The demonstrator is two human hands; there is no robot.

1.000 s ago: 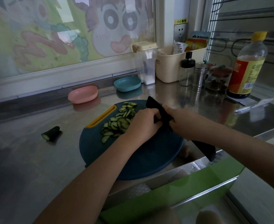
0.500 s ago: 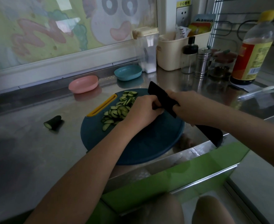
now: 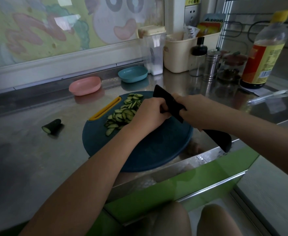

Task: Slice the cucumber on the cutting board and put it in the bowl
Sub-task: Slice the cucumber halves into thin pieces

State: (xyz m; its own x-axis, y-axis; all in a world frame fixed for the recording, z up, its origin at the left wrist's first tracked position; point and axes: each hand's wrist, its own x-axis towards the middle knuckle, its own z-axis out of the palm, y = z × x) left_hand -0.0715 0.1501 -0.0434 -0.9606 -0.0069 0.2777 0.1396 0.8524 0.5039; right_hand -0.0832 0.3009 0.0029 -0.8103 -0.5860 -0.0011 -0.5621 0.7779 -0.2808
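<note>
1. Head view shows the slicing step at or near its end: a heap of thin cucumber slices (image 3: pixel 123 113) lies on the far left part of the round blue cutting board (image 3: pixel 148 150), beside its yellow handle slot (image 3: pixel 105 109).
2. The left hand (image 3: pixel 148 113) is curled on the board just right of the slices and touching the flat of the knife (image 3: pixel 167 101). Whether any uncut cucumber sits under it I cannot tell; its grip looks clenched, but on what is hidden.
3. The right hand (image 3: pixel 192 108) is clenched around the knife where blade meets handle; the dark handle end (image 3: pixel 219 138) juts out past the wrist toward the near edge.
4. A cut cucumber end piece (image 3: pixel 51 126) lies alone on the tabletop (image 3: pixel 29 150), well apart from the board on its left.
5. No slice is in a bowl yet. Two empty shallow bowls stand behind the board: a pink bowl (image 3: pixel 85 85) and a blue bowl (image 3: pixel 132 74).
6. My judgement: the next move calls for gathering the slices, perhaps against the blade, and carrying them to one bowl without scattering any; thin wet slices may cling or slip.
7. The tabletop is bare reflective steel.
8. Along the back right stand a clear canister (image 3: pixel 152 50), a cream tub (image 3: pixel 182 48), small shakers (image 3: pixel 212 63) and a large sauce bottle (image 3: pixel 264 51). A cartoon picture (image 3: pixel 63 26) covers the back panel, with a wall socket (image 3: pixel 191 16) beside it.
</note>
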